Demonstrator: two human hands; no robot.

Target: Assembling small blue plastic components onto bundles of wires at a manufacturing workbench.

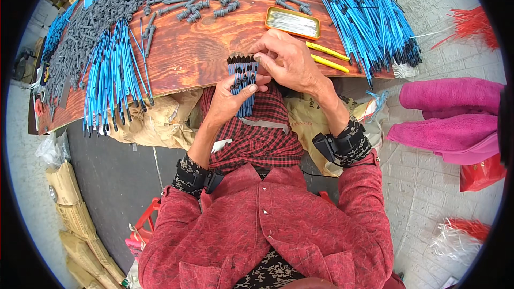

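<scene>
My left hand [230, 99] grips a flat row of thin blue rods with black tips [244, 70], held upright above my lap at the table's near edge. Its thumb lies across the front of the row. At the top right of the row, my right hand [292, 63] is closed in a pinch, thumb and forefinger together against the black tips. Whatever sits between those fingertips is too small to make out. Close by the right hand are a yellow-rimmed tin [293, 35] of fine silver wires and a tool with yellow handles [328, 52], its front end hidden.
Loose blue rods [115, 69] overhang the wooden table [184, 48] at left, with a larger pile [369, 18] at right. Grey plastic fittings [134, 0] cover the back. Checked cloth [267, 147] lies over my lap. Pink towels [450, 96] are at far right.
</scene>
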